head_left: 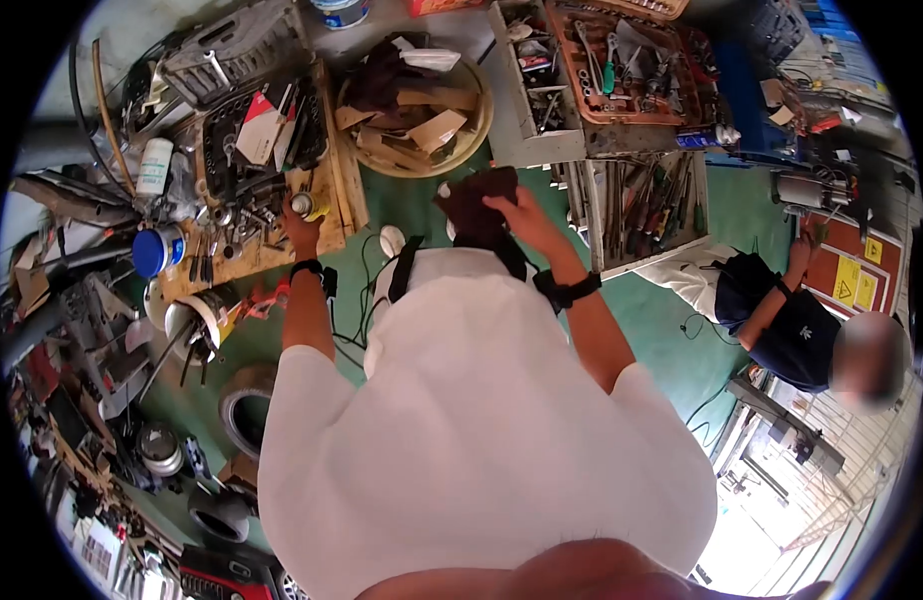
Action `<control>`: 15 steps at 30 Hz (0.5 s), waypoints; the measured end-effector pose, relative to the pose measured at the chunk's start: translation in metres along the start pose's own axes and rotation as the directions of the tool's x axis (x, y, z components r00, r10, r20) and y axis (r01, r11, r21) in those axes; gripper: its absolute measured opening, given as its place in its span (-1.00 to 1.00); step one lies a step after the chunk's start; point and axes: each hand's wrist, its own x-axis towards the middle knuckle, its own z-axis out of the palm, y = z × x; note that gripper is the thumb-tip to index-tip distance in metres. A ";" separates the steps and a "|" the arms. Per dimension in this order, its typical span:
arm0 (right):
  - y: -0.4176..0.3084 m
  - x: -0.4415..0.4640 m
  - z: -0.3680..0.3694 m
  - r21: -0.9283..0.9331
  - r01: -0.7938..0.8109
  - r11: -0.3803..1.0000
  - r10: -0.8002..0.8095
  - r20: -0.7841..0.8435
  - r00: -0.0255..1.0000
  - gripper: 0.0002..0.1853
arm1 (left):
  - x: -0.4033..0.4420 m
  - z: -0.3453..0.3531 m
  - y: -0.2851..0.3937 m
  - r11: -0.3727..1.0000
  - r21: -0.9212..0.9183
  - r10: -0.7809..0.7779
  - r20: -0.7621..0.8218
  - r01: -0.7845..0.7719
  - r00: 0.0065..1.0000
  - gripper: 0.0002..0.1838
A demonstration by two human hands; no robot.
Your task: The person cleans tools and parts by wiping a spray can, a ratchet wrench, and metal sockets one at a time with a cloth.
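My right hand (523,217) is closed on a dark brown cloth (479,203) that hangs in front of my body. Out to the left, my left hand (302,226) reaches to the edge of the wooden workbench (350,190), its fingers around a small can with a yellow side (305,205). Sockets and small tools lie on the bench around that can. A red and white box (266,128) rests on a dark tool case further back.
A round bin (484,125) of cardboard scraps stands ahead. An open tool drawer (644,205) and an orange tool case (627,60) are at the right. A co-worker (777,315) stands far right. Cables and a tire (244,410) lie on the floor.
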 end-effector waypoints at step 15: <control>-0.094 0.058 -0.032 -0.254 0.435 0.864 -0.264 0.506 0.821 -0.71 | -0.067 -0.062 0.137 0.962 -0.273 -0.138 -0.414 0.022 0.900 -0.63</control>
